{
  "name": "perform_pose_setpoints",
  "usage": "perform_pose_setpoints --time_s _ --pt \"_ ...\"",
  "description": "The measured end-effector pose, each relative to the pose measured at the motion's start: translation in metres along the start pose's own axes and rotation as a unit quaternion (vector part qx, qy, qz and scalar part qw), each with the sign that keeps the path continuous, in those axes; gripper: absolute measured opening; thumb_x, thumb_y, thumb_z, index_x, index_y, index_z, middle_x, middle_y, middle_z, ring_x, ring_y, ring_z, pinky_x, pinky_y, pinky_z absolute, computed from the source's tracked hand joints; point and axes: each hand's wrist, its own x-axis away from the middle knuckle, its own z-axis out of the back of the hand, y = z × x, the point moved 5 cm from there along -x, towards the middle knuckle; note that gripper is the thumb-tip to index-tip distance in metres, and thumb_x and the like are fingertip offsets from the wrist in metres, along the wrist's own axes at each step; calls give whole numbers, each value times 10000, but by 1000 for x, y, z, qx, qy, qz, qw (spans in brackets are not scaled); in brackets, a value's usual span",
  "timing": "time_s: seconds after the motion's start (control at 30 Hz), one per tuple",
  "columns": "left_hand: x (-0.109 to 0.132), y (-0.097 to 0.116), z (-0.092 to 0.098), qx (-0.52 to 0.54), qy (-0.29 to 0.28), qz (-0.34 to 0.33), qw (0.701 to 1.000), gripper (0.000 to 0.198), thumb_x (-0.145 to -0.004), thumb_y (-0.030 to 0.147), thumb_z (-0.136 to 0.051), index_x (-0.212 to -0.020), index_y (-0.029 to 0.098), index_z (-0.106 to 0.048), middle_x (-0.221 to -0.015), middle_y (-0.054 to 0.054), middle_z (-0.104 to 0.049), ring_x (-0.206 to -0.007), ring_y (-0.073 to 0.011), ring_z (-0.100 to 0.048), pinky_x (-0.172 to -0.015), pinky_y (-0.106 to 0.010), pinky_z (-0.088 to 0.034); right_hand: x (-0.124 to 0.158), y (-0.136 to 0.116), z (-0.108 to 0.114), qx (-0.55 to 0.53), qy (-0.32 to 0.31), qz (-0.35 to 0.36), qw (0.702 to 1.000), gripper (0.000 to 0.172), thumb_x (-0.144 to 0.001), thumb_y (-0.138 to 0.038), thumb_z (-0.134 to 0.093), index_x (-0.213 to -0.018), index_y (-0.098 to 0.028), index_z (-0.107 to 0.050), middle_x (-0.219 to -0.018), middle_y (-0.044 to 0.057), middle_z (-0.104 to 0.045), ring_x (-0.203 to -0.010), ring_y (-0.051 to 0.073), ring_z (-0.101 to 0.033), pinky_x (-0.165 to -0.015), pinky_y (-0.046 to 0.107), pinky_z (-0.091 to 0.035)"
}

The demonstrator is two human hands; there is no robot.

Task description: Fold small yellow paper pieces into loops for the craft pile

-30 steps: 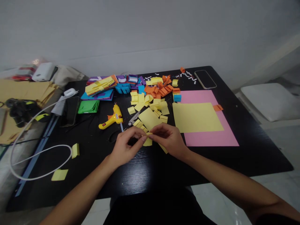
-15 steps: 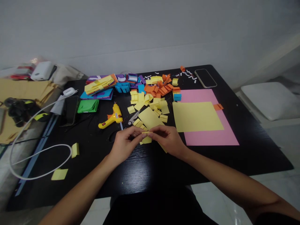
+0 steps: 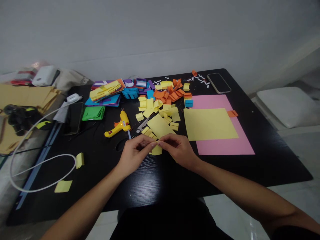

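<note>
Both hands meet above the front of the black table, pinching a small piece of yellow paper between thumbs and fingertips. My left hand grips its left side and my right hand its right side; the fingers cover much of it. Just beyond them lies a larger yellow sheet, partly under my right hand. Small folded yellow paper pieces sit beside it. Scissors lie half hidden among the papers. Left of these rests a yellow glue gun.
Orange folded papers are heaped farther back. A yellow sheet overlaps a pink sheet on the right. Behind it lies a phone. Stacked coloured papers, a green bundle and a looped white cable occupy the left.
The fingertips have closed in on the small yellow paper, and less of its upper edge shows between them. The things on the table look unmoved.
</note>
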Motion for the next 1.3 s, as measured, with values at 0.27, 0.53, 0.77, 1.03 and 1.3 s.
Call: perform_pose_setpoints --time_s 0.27,0.53,0.77,1.03,1.3 --pt "-2 0 3 14 -10 10 1000 262 -957 395 -674 -844 166 -733 -687 -15 -713 -641 -143 -671 -619 -244 -548 -5 5 3 -14 -3 -30 999 292 -850 -497 -783 -842 -205 -782 -807 26 -765 -752 178 -693 -728 314 -569" --pt "-1 -4 2 -18 -4 4 1000 177 -942 327 -690 -888 167 -743 -664 5 -681 -593 -113 -620 -577 -212 -494 -5 9 -1 4 -16 -29 999 264 -823 -458 -810 -837 -196 -779 -807 30 -768 -740 169 -683 -724 307 -561" --pt "-4 0 0 21 -27 9 999 294 -989 366 -621 -794 163 -707 -704 -11 -699 -666 -129 -659 -656 -226 -544 -7 7 3 13 -8 -19 1000 273 -828 -457 -806 -821 -185 -782 -793 32 -768 -732 167 -679 -725 303 -556" --pt "0 -6 0 -13 -24 13 1000 190 -955 327 -666 -875 165 -724 -648 21 -658 -593 -101 -597 -591 -194 -480 -7 8 0 -31 -18 -40 999 244 -801 -426 -834 -800 -186 -785 -753 14 -754 -688 141 -668 -698 284 -559" --pt "0 -2 3 -49 11 -26 998 178 -945 298 -657 -849 155 -703 -635 30 -605 -559 -89 -527 -536 -188 -436 -7 10 1 -51 -20 -56 997 245 -775 -406 -866 -788 -180 -770 -725 8 -734 -659 140 -673 -667 288 -557"
